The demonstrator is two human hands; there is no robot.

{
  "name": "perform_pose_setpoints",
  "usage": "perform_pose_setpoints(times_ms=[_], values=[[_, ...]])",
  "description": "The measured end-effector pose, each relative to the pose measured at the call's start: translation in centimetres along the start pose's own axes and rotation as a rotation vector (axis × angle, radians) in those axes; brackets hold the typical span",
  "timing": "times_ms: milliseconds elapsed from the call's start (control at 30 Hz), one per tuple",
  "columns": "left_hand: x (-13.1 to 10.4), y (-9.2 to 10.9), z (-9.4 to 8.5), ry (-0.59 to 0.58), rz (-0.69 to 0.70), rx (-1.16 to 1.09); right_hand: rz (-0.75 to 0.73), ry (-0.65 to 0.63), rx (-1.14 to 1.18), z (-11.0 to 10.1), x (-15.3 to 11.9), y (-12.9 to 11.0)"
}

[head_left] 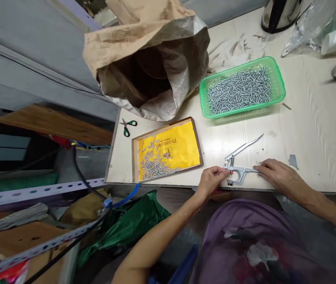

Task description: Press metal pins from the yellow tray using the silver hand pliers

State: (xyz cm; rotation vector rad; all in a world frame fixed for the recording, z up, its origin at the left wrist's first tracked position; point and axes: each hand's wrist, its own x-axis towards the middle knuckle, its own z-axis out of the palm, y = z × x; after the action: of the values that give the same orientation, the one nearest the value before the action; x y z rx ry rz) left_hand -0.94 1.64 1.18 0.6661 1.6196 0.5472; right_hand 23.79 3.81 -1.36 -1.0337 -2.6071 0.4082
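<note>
Grey metal snap fastener pliers (243,148) lie near the table's front edge, their handles spread apart and a coil spring between them. My left hand (211,181) is closed in a pinch at the jaw end, beside a small red part. Whatever sits between those fingertips is too small to make out. My right hand (282,177) grips the end of the lower handle with thumb and fingers. To the left, a shallow cardboard tray (196,136) lined with yellow holds a heap of small silver rod-like pieces (156,167).
A green plastic basket (244,109) full of similar silver pieces stands behind the pliers. Green-handled scissors (127,127) lie at the table's left. An open brown paper sack (156,35) rises at the back. A metal kettle (280,15) and clear plastic bag (306,35) are at the right rear.
</note>
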Motion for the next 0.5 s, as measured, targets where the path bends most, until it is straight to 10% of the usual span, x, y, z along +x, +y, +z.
perform_pose_setpoints(times_ms=[500], values=[[-0.02, -0.30, 0.45, -0.027, -0.109, 0.167, 0.003, 0.013, -0.027, 0.65, -0.53, -0.19]])
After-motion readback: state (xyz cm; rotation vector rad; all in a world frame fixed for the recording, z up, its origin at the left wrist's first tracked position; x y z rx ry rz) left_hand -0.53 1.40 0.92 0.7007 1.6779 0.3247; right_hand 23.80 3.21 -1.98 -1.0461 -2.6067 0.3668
